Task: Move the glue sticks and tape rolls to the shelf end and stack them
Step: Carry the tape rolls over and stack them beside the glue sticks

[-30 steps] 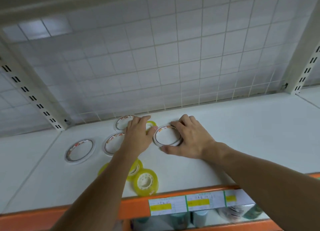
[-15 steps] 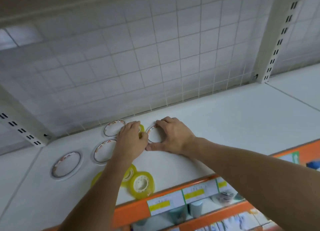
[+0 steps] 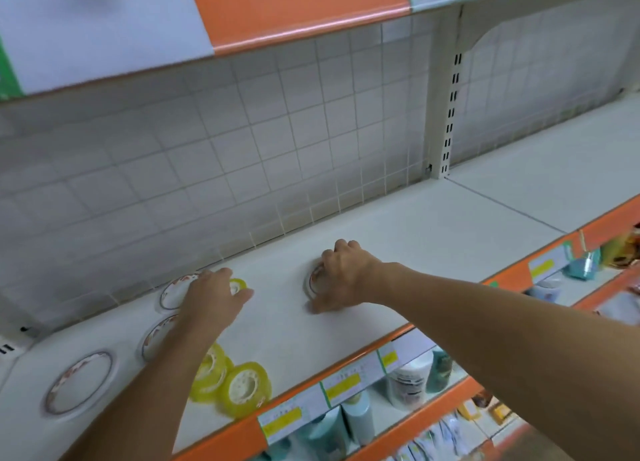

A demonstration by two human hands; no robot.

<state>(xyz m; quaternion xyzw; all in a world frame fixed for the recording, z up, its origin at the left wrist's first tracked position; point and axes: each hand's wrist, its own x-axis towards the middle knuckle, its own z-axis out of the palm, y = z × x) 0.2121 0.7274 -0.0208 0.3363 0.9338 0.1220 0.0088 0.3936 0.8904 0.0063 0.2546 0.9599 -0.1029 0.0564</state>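
One thin tape roll (image 3: 313, 280) half hidden under right hand (image 3: 343, 277).

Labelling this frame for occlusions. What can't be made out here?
- Tape roll under right hand, head view: mostly covered.
- Small yellow roll: partly hidden by left hand; grip unclear.
- Price labels: text blurred.
- Lower-shelf bottles: blurred, cut by the orange shelf edge.
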